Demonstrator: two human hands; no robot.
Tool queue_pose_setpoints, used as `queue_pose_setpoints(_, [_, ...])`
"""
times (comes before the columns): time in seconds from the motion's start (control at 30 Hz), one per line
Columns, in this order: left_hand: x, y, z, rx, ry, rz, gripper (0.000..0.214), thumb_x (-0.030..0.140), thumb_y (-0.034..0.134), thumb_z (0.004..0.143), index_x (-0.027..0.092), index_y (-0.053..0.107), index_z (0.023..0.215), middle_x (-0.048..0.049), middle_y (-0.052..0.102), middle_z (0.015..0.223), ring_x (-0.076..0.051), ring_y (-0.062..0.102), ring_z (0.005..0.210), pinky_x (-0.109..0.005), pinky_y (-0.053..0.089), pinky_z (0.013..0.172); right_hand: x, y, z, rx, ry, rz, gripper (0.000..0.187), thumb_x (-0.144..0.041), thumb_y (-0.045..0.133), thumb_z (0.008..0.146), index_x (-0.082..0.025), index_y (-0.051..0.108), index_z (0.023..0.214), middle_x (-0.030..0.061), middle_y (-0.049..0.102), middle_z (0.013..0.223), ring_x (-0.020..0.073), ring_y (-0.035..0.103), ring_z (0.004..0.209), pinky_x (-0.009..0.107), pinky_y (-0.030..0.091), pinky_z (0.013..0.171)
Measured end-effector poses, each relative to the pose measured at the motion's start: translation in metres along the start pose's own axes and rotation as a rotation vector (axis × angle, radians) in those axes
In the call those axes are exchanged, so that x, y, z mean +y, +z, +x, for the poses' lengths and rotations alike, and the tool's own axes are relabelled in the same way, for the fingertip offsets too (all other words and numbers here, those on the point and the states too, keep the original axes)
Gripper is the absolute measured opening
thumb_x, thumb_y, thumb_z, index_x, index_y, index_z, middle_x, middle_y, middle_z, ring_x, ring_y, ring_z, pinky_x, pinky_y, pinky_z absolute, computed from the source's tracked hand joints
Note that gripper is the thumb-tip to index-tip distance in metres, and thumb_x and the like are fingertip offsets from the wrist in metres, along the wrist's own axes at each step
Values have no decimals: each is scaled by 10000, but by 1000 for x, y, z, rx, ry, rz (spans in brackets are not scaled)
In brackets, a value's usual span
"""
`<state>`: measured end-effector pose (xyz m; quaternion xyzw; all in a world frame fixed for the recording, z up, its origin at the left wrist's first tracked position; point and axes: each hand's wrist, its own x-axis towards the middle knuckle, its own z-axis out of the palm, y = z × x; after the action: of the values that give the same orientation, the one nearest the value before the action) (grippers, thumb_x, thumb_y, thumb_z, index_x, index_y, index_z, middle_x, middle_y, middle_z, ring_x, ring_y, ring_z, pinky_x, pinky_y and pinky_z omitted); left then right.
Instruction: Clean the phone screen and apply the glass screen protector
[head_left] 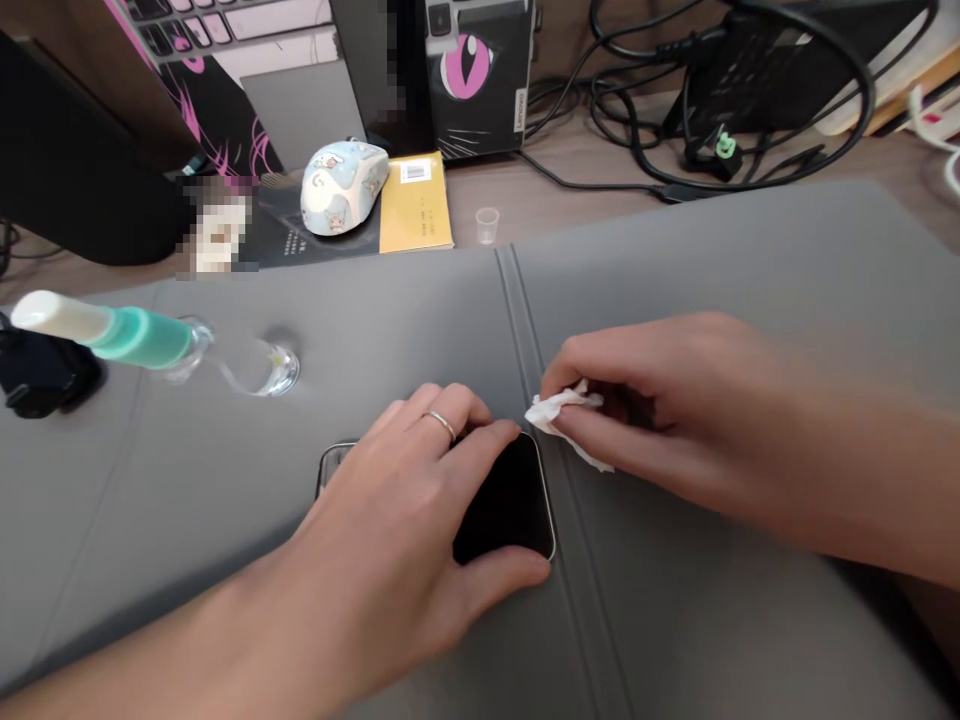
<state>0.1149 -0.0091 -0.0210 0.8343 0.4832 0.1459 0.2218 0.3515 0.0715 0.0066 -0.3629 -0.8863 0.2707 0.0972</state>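
On the grey desk mat lies a smartphone (504, 500) with a dark screen. My left hand (409, 510), a ring on one finger, spans it and grips its edges between thumb and fingers; the palm hides much of the phone. Just right of the phone, my right hand (660, 420) pinches a crumpled white tissue (559, 408) between thumb and fingers. The tissue is apart from the phone's corner.
A clear bottle with a turquoise collar (142, 338) and white top is at left. Behind the mat (720, 270) are a patterned mouse (343, 187), yellow-backed book (415, 210), small clear cup (487, 226), laptop (300, 110) and black cables (637, 130).
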Motion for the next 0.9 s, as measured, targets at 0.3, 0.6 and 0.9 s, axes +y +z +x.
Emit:
queue_pose_setpoints(0.3, [-5,5,-1,46,29,40,607,554,873,844,171,677,1272,-107,657,1131,-324,637,970,-529,590,757,-2,12,-3,-97,-222,17,196,-186,534,1050,-226,668,912,-8,649,835,132,599,714,271,388,633])
queue_pose_setpoints(0.6, [-16,-13,-7,109,125,293,693,699,913,727,128,725,1072,-138,698,1057,-323,634,868,-474,527,672,-9,11,0,-98,-185,-27,275,-155,487,1044,-216,679,856,-2,606,744,137,597,653,260,410,576])
queue_pose_setpoints(0.9, [-18,-16,-3,105,162,295,534,649,895,752,168,724,907,-95,678,921,-285,610,788,-446,504,648,-10,7,1,-168,-84,42,262,-253,532,1057,-222,649,825,-23,577,697,132,582,633,263,401,588])
